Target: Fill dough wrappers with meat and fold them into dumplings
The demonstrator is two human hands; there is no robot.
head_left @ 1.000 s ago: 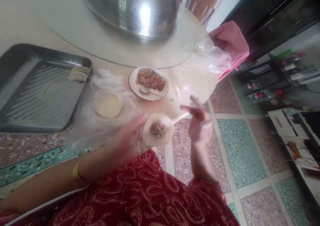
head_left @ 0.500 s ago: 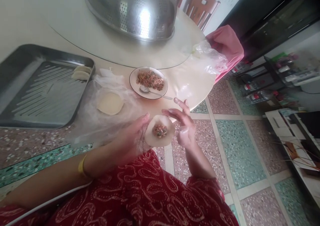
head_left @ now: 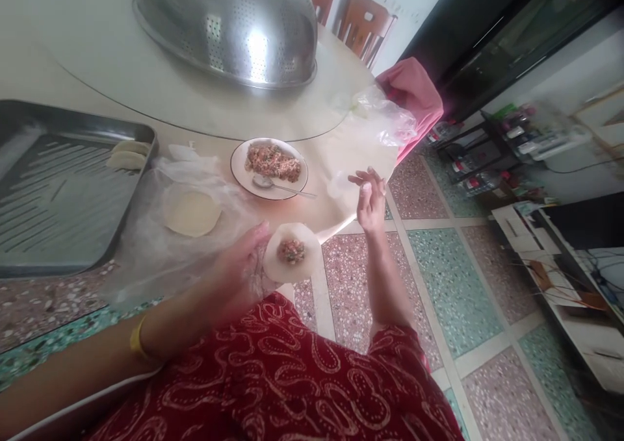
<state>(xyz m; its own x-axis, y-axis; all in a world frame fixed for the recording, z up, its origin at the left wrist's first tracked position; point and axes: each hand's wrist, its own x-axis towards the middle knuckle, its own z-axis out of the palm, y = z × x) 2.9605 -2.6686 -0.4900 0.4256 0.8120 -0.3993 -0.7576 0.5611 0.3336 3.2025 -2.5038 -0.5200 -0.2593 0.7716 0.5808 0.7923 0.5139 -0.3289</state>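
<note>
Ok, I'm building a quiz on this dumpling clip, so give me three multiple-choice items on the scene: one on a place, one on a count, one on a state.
1. Where does the spoon lie?
A. on the plate of filling
B. in the tray
C. on the floor

2. How many folded dumplings are in the tray?
A. none
B. two
C. five

3. The wrapper on the left hand is
A. sealed shut
B. open, filling in the middle
C. bare

Key: 1 A, its bowl rests beside the filling. 2 B, two pale pieces sit at the tray's far corner. 3 B, it lies flat and round with a mound of filling; the right hand is apart, empty.
</note>
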